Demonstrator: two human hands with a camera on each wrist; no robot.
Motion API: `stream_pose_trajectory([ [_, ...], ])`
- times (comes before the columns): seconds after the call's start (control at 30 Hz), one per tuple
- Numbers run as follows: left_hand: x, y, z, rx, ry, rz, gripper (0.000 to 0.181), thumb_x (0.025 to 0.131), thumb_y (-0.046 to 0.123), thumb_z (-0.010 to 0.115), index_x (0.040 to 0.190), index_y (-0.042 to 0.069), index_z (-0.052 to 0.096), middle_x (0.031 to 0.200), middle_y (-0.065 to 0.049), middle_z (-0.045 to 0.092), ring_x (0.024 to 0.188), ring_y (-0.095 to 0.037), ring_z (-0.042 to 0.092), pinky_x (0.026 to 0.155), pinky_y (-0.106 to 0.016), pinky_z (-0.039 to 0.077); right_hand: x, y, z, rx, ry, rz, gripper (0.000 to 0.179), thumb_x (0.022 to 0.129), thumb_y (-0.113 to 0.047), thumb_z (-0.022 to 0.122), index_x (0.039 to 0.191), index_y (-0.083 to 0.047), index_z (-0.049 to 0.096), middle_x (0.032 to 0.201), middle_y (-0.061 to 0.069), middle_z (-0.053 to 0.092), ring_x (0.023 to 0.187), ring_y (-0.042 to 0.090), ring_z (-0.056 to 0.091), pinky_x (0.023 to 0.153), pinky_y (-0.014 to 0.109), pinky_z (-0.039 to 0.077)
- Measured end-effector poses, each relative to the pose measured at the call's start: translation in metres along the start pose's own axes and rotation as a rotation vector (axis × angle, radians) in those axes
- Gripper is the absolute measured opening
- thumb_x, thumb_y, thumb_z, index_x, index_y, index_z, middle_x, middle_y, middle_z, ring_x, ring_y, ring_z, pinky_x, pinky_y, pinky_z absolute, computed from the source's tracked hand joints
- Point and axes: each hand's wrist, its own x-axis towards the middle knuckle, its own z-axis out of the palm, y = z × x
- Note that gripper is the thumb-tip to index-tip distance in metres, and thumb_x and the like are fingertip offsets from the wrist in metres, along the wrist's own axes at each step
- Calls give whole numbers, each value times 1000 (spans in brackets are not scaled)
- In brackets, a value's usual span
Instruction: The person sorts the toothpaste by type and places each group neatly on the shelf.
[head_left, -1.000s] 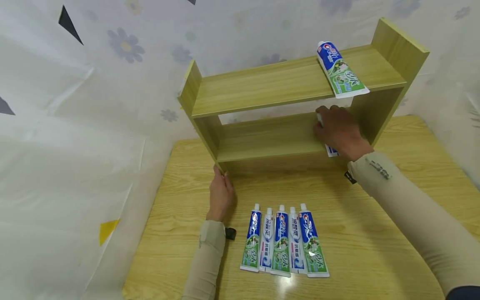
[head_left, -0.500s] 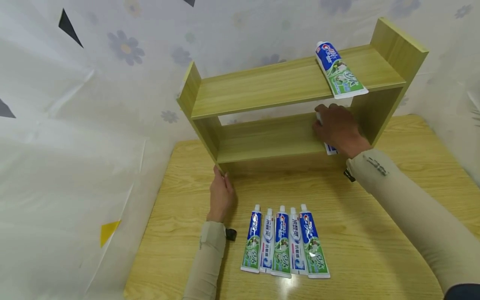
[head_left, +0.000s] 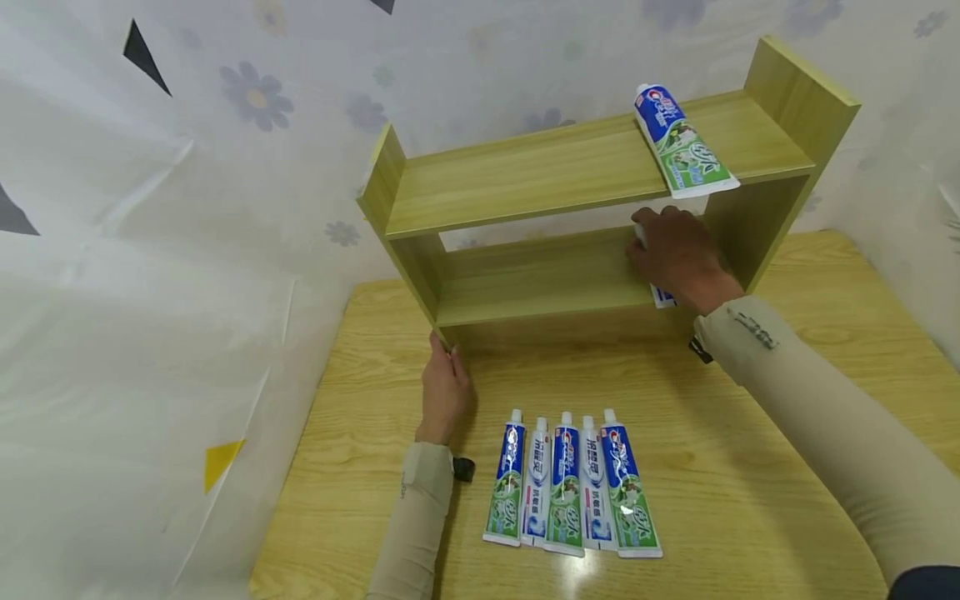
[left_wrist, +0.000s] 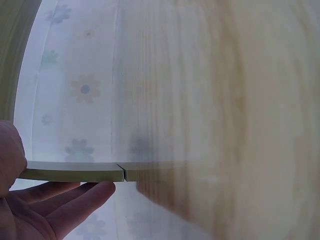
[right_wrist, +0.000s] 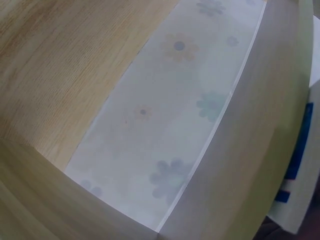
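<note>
Evidently, one hand on the frame, one on a tube

The left hand [head_left: 442, 390] grips the lower front corner of the wooden shelf [head_left: 525, 183], thumb on one face of the side panel and fingers on the other, presumably to steady it. The right hand [head_left: 678, 254] is curled over a held tube [head_left: 663, 297] on the lower tier, near the right side panel; its crimped end pokes out below the palm, and most of it is hidden. Above, an upper tube [head_left: 684, 142] lies cap to the back, its end overhanging the front edge, perhaps because the tier is shallow.

On the table [head_left: 750, 383], five toothpaste tubes [head_left: 565, 492] alternate blue-green and white, caps towards the shelf, likely for easy reach. The white ones seem to read 冷酸灵, with 抗敏感 lower down; the blue-green ones carry a red emblem and large white characters I cannot read surely. Dark lettering on the right sleeve [head_left: 825, 408] is illegible.
</note>
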Motion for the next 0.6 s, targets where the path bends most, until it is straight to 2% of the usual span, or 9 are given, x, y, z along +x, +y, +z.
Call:
stream_pose_trajectory([
  [0.1,0,16,-9,-20,3,2,43,120,25,38,152,-4,42,98,-26,71,80,-36,73,70,-54,62,-1,0,2,18,18,-1,53,107,-20,53,153,6,54,122,38,64,94,46,62,74,56,57],
  [0.2,-1,39,-22,-35,-11,-6,43,120,24,35,149,-8,43,101,-31,70,85,-43,74,73,-60,63,-2,1,1,35,35,-3,52,107,-20,53,153,5,55,120,38,64,93,45,61,74,57,55],
  [0.27,-1,49,-28,-46,-13,-2,44,120,24,35,148,-9,42,99,-32,69,83,-44,73,73,-59,63,-2,0,1,41,37,-2,52,107,-21,52,153,4,56,120,37,64,93,45,60,75,58,55],
  [0.33,-1,53,-30,-38,-18,-5,43,120,21,35,148,-11,42,97,-31,68,80,-43,72,71,-58,63,-2,0,1,45,31,2,52,108,-21,51,154,3,56,122,37,64,94,45,60,76,58,55],
  [0.37,0,51,-29,-45,-19,-5,42,120,19,37,149,-11,42,97,-32,68,79,-43,72,71,-58,63,-2,0,1,47,26,6,52,109,-22,51,155,2,55,123,37,63,95,45,60,78,59,55],
  [0.47,0,32,-18,-31,-21,-11,42,119,19,38,151,-8,42,96,-29,69,76,-40,71,68,-57,62,-2,2,2,61,6,24,55,110,-26,48,159,-1,51,126,37,61,100,47,58,81,61,54],
  [0.53,0,12,-6,-11,-11,-10,45,120,26,37,154,-3,41,97,-25,70,78,-36,72,69,-53,63,-2,5,2,81,-1,37,59,111,-29,47,163,-2,46,128,38,59,103,48,57,83,63,54],
  [0.6,0,-2,3,14,-6,-20,47,120,33,35,156,2,41,102,-22,72,85,-34,76,74,-51,64,-3,7,3,101,0,44,63,111,-31,45,167,-1,39,128,39,58,104,50,56,83,65,54],
])
